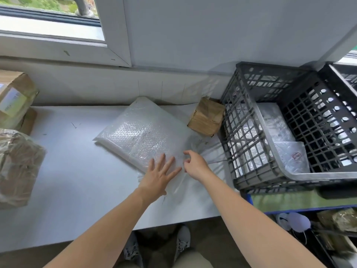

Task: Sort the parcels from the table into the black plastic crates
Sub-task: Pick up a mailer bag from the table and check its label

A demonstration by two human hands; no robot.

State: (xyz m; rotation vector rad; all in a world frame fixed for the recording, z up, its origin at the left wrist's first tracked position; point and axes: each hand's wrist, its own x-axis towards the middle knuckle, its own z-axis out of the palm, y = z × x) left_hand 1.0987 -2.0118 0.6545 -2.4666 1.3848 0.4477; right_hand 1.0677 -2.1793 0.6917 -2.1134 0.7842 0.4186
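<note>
Bubble-wrap parcel lies flat on desk, left of black crate. Left hand released, fingers spread on the parcel's near corner. Right hand pinches its edge, nearer the crate.

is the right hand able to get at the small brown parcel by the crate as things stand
Probably yes: the small brown parcel sits uncovered just beyond the right hand, between the bubble-wrap parcel and the black crate, nothing lying across the way.
</note>
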